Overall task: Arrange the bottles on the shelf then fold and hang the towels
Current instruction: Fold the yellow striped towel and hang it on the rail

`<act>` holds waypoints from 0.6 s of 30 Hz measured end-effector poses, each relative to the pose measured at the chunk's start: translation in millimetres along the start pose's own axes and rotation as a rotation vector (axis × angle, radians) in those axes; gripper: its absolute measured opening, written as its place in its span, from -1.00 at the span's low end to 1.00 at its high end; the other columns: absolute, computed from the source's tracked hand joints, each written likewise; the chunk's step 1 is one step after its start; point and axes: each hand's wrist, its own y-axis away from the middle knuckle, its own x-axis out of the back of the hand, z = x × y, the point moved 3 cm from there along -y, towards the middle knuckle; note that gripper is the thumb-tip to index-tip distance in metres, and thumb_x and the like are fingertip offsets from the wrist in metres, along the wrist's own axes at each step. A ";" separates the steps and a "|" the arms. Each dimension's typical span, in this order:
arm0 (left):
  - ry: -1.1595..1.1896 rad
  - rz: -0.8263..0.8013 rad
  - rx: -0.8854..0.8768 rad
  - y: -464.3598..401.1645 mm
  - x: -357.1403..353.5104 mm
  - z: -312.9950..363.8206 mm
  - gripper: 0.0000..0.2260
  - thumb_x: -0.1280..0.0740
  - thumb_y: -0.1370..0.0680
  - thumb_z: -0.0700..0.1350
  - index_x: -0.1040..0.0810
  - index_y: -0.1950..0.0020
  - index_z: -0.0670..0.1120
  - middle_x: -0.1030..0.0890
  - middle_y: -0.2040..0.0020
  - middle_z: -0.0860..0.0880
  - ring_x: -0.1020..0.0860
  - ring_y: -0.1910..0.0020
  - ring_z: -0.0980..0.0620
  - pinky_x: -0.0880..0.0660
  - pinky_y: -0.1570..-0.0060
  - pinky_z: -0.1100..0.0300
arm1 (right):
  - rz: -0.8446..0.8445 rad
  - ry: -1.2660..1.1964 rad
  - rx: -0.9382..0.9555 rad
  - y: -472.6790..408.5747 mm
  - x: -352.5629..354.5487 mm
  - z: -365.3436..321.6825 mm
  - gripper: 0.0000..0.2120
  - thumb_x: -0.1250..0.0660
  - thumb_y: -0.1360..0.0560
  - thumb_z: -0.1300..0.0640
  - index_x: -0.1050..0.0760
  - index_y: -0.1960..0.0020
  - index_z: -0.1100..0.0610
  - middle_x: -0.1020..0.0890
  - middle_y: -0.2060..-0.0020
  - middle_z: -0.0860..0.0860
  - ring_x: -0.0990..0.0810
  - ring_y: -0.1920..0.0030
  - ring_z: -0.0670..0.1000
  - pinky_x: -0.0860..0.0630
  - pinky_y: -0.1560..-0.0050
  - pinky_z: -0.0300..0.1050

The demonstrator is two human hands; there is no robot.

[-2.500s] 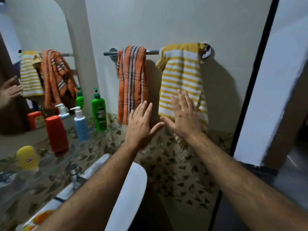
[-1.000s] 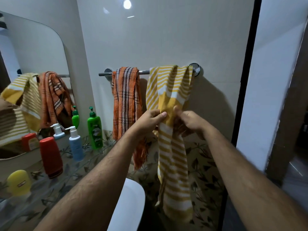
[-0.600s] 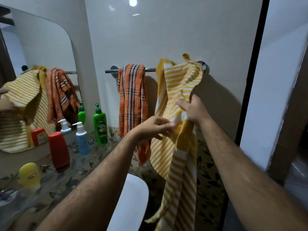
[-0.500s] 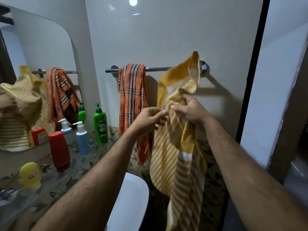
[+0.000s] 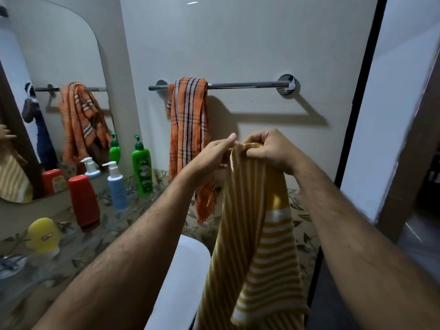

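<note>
Yellow towel (image 5: 252, 234), bottom cut off, hides fingertips.

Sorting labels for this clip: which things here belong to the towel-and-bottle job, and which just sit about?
Job: yellow striped towel pinched by left hand and right hand; orange towel; towel bar; green bottle; blue bottle; red bottle.
Bystanders: mirror; sink.
</note>
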 end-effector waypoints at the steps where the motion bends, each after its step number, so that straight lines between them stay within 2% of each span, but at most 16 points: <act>1: 0.031 -0.028 0.021 2.7 2.1 -2.6 -0.63 -0.11 -0.68 0.06 -0.60 0.03 -0.14 -0.60 0.14 -0.04 -0.55 0.14 0.06 -0.46 0.04 0.17 | -0.003 -0.024 0.004 0.6 0.9 0.1 -0.87 -0.40 -0.41 0.25 -0.66 0.20 0.04 -0.66 0.31 -0.04 -0.57 0.28 -0.14 -0.51 0.20 -0.25; 4: 0.102 -0.110 0.042 12.4 10.3 -13.0 -0.80 -0.23 -0.64 -0.09 -0.59 0.13 -0.04 -0.59 0.21 0.03 -0.55 0.19 0.11 -0.46 0.04 0.16 | 0.059 -0.094 0.028 -0.3 0.0 3.3 -0.91 -0.36 -0.34 0.22 -0.58 0.21 0.06 -0.61 0.34 0.00 -0.52 0.30 -0.07 -0.47 0.25 -0.20; 6: 0.143 -0.160 0.036 20.2 14.0 -18.5 -0.88 -0.28 -0.61 -0.13 -0.59 0.09 -0.06 -0.58 0.20 0.01 -0.54 0.21 0.11 -0.49 0.08 0.21 | 0.082 -0.109 0.037 -1.1 -5.6 6.3 -0.91 -0.35 -0.34 0.22 -0.50 0.21 0.05 -0.51 0.39 0.00 -0.42 0.38 -0.10 -0.38 0.35 -0.22; 8: 0.229 -0.184 0.057 27.3 14.8 -20.3 -0.94 -0.30 -0.58 -0.14 -0.56 0.06 -0.09 -0.57 0.23 0.01 -0.54 0.26 0.12 -0.53 0.19 0.26 | 0.085 -0.131 0.034 -2.3 -12.6 9.7 -0.87 -0.36 -0.36 0.24 -0.46 0.23 0.03 -0.47 0.41 -0.03 -0.39 0.41 -0.14 -0.35 0.37 -0.23; 12: 0.398 -0.169 0.069 35.2 14.1 -14.9 -0.93 -0.27 -0.55 -0.17 -0.49 0.13 -0.10 -0.53 0.30 0.01 -0.53 0.35 0.13 -0.52 0.32 0.31 | 0.035 -0.176 0.049 -7.6 -25.8 15.0 -0.80 -0.41 -0.45 0.30 -0.49 0.24 0.05 -0.47 0.40 -0.04 -0.39 0.39 -0.13 -0.34 0.36 -0.23; 16: 0.385 -0.069 0.073 31.5 20.1 -13.3 -0.92 -0.30 -0.48 -0.13 -0.47 0.21 -0.07 -0.47 0.28 -0.04 -0.48 0.31 0.07 -0.47 0.23 0.21 | -0.040 -0.243 0.045 -16.8 -37.6 26.1 -0.77 -0.41 -0.49 0.34 -0.48 0.25 0.08 -0.46 0.46 -0.09 -0.39 0.44 -0.15 -0.38 0.42 -0.30; 18: 0.374 -0.031 0.095 29.0 23.6 -16.3 -0.90 -0.29 -0.49 -0.15 -0.49 0.23 -0.08 -0.49 0.29 -0.05 -0.50 0.31 0.06 -0.49 0.23 0.22 | -0.099 -0.267 0.055 -23.8 -42.1 30.6 -0.79 -0.41 -0.46 0.36 -0.49 0.21 0.11 -0.50 0.43 -0.07 -0.44 0.39 -0.13 -0.45 0.36 -0.25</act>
